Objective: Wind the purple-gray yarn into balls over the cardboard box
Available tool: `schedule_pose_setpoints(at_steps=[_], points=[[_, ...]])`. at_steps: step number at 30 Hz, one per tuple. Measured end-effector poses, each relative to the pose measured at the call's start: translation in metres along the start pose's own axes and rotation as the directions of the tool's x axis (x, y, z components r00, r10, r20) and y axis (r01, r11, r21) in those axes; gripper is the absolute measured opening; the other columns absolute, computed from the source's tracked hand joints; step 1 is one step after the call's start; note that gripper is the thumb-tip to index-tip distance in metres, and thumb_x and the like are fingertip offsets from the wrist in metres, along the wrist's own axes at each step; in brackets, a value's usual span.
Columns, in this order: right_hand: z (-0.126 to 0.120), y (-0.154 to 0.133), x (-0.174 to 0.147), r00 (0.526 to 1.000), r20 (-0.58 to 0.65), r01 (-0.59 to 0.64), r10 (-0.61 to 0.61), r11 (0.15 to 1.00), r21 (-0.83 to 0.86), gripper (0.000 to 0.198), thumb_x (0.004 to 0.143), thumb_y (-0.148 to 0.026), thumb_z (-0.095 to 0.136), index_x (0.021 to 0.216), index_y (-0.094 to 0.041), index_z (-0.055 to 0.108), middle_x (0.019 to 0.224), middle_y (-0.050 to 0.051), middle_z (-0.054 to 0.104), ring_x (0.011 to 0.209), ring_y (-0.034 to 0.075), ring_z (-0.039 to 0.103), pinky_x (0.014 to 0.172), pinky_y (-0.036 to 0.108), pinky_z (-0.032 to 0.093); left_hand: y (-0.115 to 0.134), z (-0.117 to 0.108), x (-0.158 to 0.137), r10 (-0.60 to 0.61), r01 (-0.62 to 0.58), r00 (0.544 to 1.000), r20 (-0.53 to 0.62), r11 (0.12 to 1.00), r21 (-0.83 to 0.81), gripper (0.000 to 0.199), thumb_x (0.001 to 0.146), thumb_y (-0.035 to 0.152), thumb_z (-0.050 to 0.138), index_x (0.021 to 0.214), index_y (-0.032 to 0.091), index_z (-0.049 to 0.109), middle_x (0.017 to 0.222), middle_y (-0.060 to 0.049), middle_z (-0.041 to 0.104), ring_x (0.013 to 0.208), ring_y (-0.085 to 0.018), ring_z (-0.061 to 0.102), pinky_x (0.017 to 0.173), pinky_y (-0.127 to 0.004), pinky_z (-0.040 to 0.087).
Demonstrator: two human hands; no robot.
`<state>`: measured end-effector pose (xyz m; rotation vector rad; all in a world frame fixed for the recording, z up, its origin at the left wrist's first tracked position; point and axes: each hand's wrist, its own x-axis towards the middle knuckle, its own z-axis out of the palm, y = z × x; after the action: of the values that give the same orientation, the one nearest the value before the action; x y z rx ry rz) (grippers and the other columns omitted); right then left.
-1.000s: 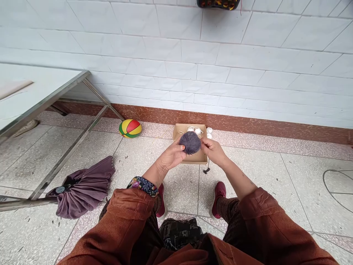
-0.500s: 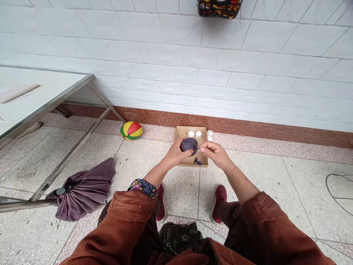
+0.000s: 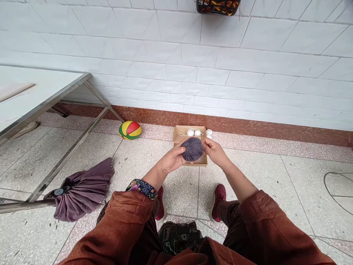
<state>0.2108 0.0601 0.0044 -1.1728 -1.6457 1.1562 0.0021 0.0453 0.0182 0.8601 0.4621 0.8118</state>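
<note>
A ball of dark grey-purple yarn (image 3: 192, 149) rests in my left hand (image 3: 172, 158), whose fingers curl under it with the thumb on its left side. My right hand (image 3: 216, 151) is closed in a pinch at the ball's right edge, on the yarn there; the strand itself is too fine to make out. Below both hands a shallow cardboard box (image 3: 202, 164) lies on the floor, partly hidden by them. Two small white balls of yarn (image 3: 190, 131) with loose pale strands sit at its far side. More white yarn (image 3: 209, 133) lies just outside its right edge.
A red, yellow and green ball (image 3: 130, 130) lies near the metal-framed table (image 3: 74, 84) on the left. A folded purple umbrella (image 3: 84, 195) is by its lower bar. A tiled wall (image 3: 220, 66) rises behind the box. A wire frame (image 3: 329, 189) stands at far right.
The yarn ball has turned and shifted slightly right, showing more of itself. My right hand has come in against its edge. The loose tail that hung below is now out of sight.
</note>
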Motion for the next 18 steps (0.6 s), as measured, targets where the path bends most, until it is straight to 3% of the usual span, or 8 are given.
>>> schedule_pose_setpoints(at_steps=[6, 11, 15, 18], points=[[0.003, 0.002, -0.003, 0.997, 0.022, 0.071, -0.068, 0.981, -0.182, 0.021, 0.093, -0.035, 0.051, 0.080, -0.021, 0.060, 0.069, -0.001, 0.058, 0.064, 0.015, 0.050, 0.062, 0.027, 0.039, 0.003, 0.002, 0.000, 0.073, -0.081, 0.994, -0.085, 0.993, -0.091, 0.080, 0.073, 0.035, 0.081, 0.144, 0.024, 0.047, 0.132, -0.013, 0.065, 0.118, -0.032, 0.064, 0.095, -0.043, 0.053], [0.003, 0.001, -0.006, 0.984, 0.073, 0.178, -0.164, 0.951, -0.255, 0.021, 0.098, -0.034, 0.052, 0.086, -0.021, 0.064, 0.075, 0.001, 0.062, 0.069, 0.016, 0.054, 0.066, 0.028, 0.042, 0.002, -0.003, 0.007, 0.138, -0.157, 0.950, -0.282, 0.987, -0.045, 0.064, 0.073, 0.032, 0.081, 0.131, 0.022, 0.056, 0.125, -0.010, 0.066, 0.109, -0.025, 0.065, 0.088, -0.036, 0.054], [0.004, -0.004, -0.009, 0.953, 0.194, 0.277, -0.234, 0.932, -0.235, 0.023, 0.101, -0.036, 0.053, 0.089, -0.021, 0.066, 0.082, 0.002, 0.066, 0.074, 0.016, 0.058, 0.071, 0.029, 0.046, -0.001, -0.010, 0.013, 0.130, -0.061, 0.874, -0.469, 0.985, 0.159, 0.055, 0.076, 0.038, 0.078, 0.125, 0.023, 0.056, 0.120, -0.007, 0.066, 0.098, -0.020, 0.065, 0.070, -0.027, 0.051], [0.004, -0.006, -0.009, 0.927, 0.244, 0.343, -0.285, 0.907, -0.244, 0.024, 0.103, -0.038, 0.052, 0.094, -0.023, 0.068, 0.086, 0.003, 0.067, 0.079, 0.017, 0.062, 0.075, 0.030, 0.048, -0.003, -0.013, 0.014, 0.146, 0.099, 0.856, -0.497, 0.896, 0.433, 0.055, 0.080, 0.042, 0.072, 0.129, 0.024, 0.055, 0.120, -0.008, 0.066, 0.099, -0.022, 0.064, 0.067, -0.027, 0.050]])
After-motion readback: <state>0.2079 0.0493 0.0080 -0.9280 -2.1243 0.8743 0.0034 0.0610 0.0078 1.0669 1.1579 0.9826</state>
